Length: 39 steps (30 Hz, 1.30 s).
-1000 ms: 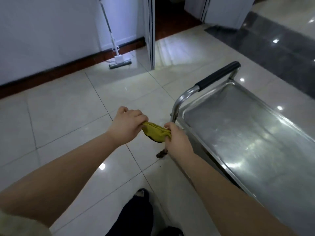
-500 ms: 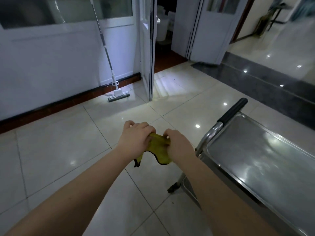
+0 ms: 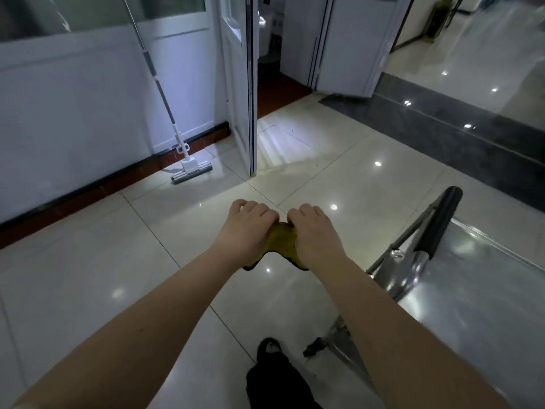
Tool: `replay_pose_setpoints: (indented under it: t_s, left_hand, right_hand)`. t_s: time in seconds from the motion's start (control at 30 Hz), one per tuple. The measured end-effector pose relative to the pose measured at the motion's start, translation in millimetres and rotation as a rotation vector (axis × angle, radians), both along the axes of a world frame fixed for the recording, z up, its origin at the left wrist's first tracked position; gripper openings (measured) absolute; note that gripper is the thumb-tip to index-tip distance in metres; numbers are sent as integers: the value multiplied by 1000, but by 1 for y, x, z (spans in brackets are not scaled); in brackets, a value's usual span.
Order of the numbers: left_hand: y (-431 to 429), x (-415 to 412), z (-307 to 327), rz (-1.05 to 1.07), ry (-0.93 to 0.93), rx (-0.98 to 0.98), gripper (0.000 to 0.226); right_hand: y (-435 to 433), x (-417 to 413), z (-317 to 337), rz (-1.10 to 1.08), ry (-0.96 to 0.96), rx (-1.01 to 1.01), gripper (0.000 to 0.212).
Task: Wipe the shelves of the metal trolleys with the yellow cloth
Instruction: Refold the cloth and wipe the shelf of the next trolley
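Over glossy floor tiles [image 3: 88, 276], left hand [image 3: 247, 231] and right hand [image 3: 316, 235], knuckles up, grip the bunched yellow cloth [image 3: 280, 244]

Small yellow cloth [image 3: 280, 242], soft fabric w/ dark trim along lower edge: bunched up, held in the air btwn left hand [image 3: 244, 231] & right hand [image 3: 317, 236], both w/ fingers curled over its top. Bottom edge sags in a curve below them. Cloth is apart from the trolley. Shiny stainless metal trolley [image 3: 383, 273] stands to the right of the hands. Flat top shelf [image 3: 486, 305] w/ raised rim, reflecting lights. Black-sleeved push handle [image 3: 439, 224] on bent tube at the shelf's left end. One leg w/ dark castor [image 3: 314, 348] on the floor.
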State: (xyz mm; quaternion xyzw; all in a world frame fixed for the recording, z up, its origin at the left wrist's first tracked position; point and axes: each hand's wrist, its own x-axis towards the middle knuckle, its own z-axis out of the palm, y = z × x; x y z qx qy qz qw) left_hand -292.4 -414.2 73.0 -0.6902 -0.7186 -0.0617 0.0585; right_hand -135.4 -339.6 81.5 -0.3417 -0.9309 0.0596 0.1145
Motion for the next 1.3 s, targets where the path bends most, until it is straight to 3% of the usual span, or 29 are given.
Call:
replay_pose_setpoints:
  t_s: [0.3,0.57,0.77,0.97,1.3]
  left_hand:
    - [168,-99,16,89,-157,-46,62]
    - [322,-178,17,-26,-62,1,60]
    - [493,-210,3,-199,-138,17,41]
    - [676,-178,0,-536,-198,56,33]
    - [909,-11,10,-983,-296,136,20]
  right_hand:
    - [176,-117,0,19,195,-57,22]
    - [324,-184,7,-40,185,8,29]
    - [470,-198,-14,-231,94,34,32]
    - [600,-154,-17,-548,16,11,29]
    - [771,7,-7,-920,93,57,30]
